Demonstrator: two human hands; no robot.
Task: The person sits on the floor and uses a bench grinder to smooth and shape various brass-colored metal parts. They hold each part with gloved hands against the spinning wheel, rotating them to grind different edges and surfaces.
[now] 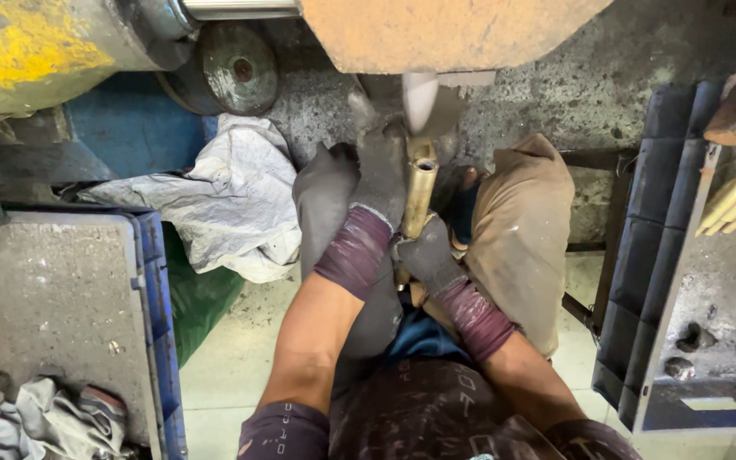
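A large rust-orange machine housing (445,30) is filling the top of the view, its upper part cut off by the frame edge. Below its lower edge a pale spinning wheel (420,98) is showing only as a blurred wedge, so its shape is hard to make out. To the left, a crumpled white cloth (232,200) is lying on the floor beside a blue crate (157,324), whose grey lid is hiding its contents.

The person is sitting with knees under the machine; the right knee's tan trouser leg (521,230) is partly covering what lies behind it. Both hands are wearing dark gloves with purple cuffs. The left hand (382,175) is wrapping its fingers around the upper end of a brass tube (419,196), pressing that end up against the wheel. The right hand (426,254) is closing its fingers around the tube's lower end, which is hidden inside the glove. The tube is standing nearly upright between the knees.
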